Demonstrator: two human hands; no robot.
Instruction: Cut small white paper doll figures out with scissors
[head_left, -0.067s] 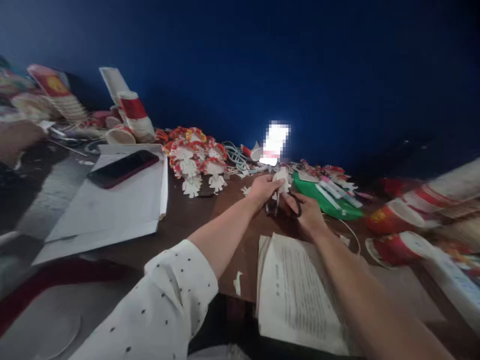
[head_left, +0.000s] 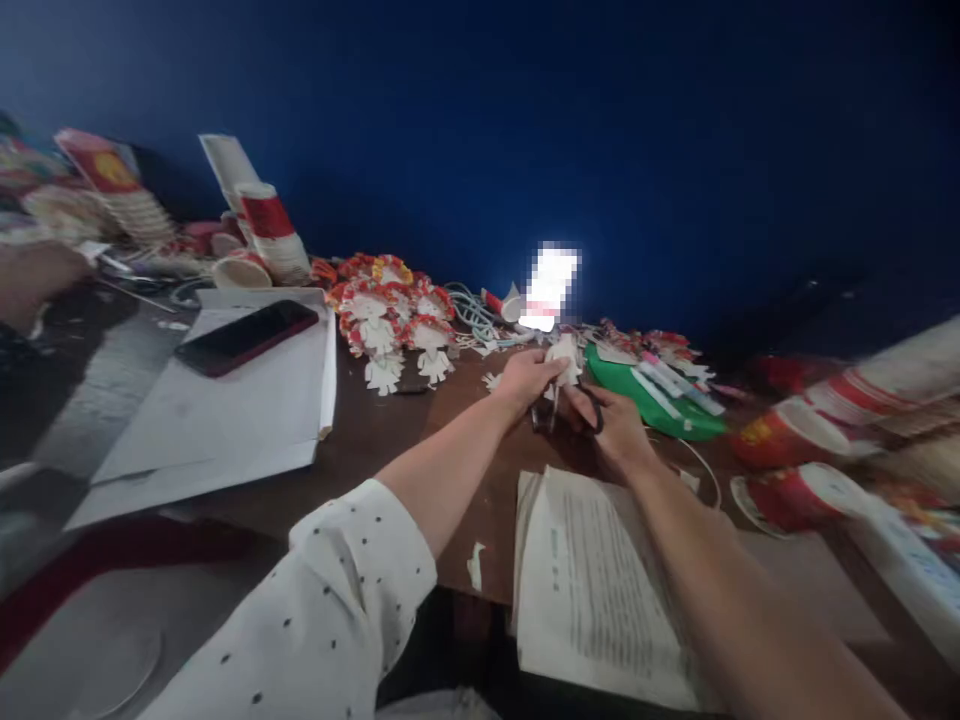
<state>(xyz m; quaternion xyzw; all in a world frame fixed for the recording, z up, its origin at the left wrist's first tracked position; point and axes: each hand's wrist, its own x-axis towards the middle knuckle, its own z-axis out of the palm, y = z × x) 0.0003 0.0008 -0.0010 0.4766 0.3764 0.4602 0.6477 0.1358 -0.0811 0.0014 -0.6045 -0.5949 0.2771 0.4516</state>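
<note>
The left hand (head_left: 529, 380) pinches a paper cutout (head_left: 566, 352) in its grip, six o'clock from a bright screen (head_left: 552, 285); the right hand (head_left: 619, 425), at the cutout's five o'clock, has its grip curled round scissors (head_left: 598, 410)

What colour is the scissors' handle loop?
The handle loop looks black, seen in the head view.

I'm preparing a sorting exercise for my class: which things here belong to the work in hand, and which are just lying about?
Work in hand:
white paper cutout, in the left hand
scissors, in the right hand
probably the red-trimmed paper figures, which look similar

Apparently lying about:
dark-screened smartphone, on white paper sheets
printed book
stacked paper cups
</note>
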